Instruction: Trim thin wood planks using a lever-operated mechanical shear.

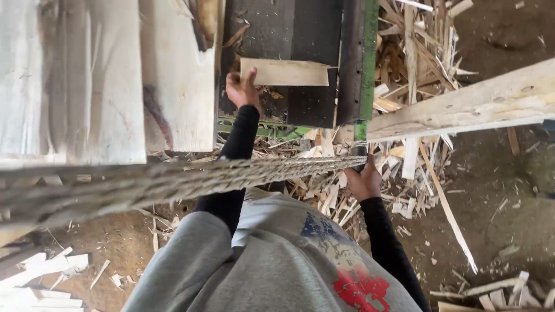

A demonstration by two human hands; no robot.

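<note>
My left hand [241, 89] reaches forward and grips the left end of a small pale wooden board [286, 72] that lies flat on a dark machine bed [315, 34]. My right hand [363, 184] is lower and closer to my body, closed around the bottom end of a green lever [366, 63] that runs along the right side of the bed. Both arms wear black sleeves under a grey top.
A thick stack of thin wood sheets [173, 182] crosses the view edge-on below my left arm. Broad pale planks [104, 81] lie at the upper left. A long plank [462, 107] juts out on the right. Wood offcuts [416, 52] litter the dirt floor.
</note>
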